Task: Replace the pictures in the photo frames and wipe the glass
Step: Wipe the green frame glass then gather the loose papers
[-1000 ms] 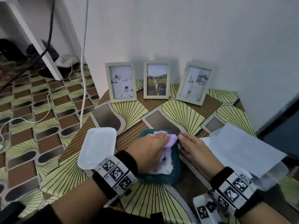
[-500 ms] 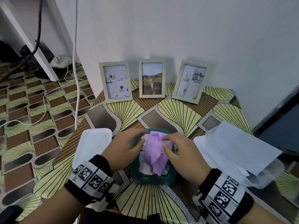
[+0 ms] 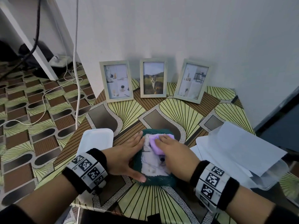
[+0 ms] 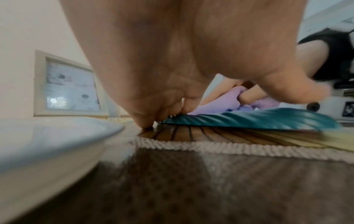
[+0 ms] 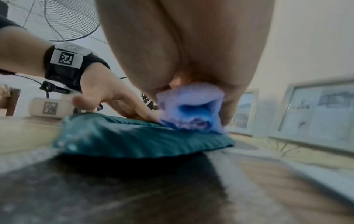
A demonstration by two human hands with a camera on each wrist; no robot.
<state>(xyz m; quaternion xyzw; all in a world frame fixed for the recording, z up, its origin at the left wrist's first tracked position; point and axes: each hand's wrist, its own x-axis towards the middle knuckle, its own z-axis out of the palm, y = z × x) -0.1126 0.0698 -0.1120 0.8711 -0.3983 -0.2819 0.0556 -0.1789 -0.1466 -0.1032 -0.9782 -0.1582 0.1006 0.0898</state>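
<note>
A white wall point(image 3: 178, 29) backs a small table covered in green-and-brown patterned vinyl point(image 3: 178, 113), whose left edge drops to matching floor. Three pale wooden photo frames point(image 3: 153, 77) stand upright along the wall edge, apart from one another. A white paper sheet point(image 3: 242, 143) overhangs the right side; a white plastic lid point(image 3: 95, 139) sits at the left edge. Between them lies a teal ribbed photo frame point(image 3: 155, 180), glass up. The left hand point(image 3: 124, 157) presses flat against its left border. The right hand point(image 3: 176, 154) grips a lilac cloth point(image 3: 155, 144) on the glass.
</note>
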